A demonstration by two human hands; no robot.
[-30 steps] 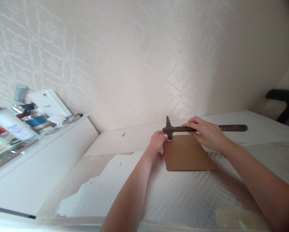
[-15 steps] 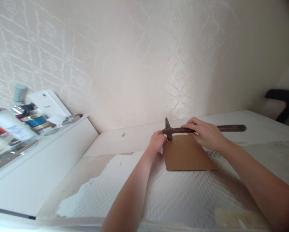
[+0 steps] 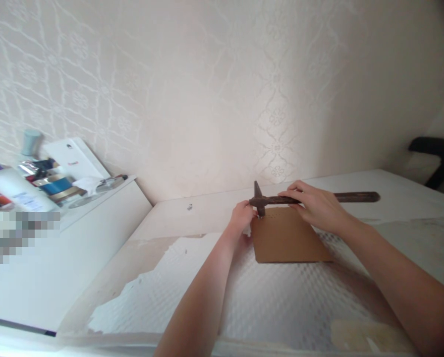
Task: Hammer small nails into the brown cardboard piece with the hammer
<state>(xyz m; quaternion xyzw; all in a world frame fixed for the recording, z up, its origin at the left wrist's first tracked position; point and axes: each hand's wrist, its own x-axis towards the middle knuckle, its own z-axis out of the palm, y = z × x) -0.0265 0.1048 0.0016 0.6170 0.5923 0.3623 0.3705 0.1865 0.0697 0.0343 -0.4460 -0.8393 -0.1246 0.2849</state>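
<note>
My right hand (image 3: 316,206) grips a dark rusty hammer (image 3: 274,199) close to its head, the long handle sticking out to the right. The hammer head rests at the far left corner of a brown cardboard sheet (image 3: 287,237) that lies flat on the white table (image 3: 207,206). A row of small holes runs along the sheet's far edge. My left hand (image 3: 240,218) is closed in a pinch right under the hammer head, at the sheet's corner; what it pinches is too small to make out.
Bubble wrap (image 3: 251,292) covers the near part of the table, under the cardboard. A small metal piece (image 3: 188,207) lies near the wall. A white shelf (image 3: 58,233) at left carries bottles, tape rolls and clutter. A dark chair part (image 3: 435,153) shows at far right.
The hammer head dipped slightly onto the cardboard corner between one second ago and now. Both hands stay in nearly the same place.
</note>
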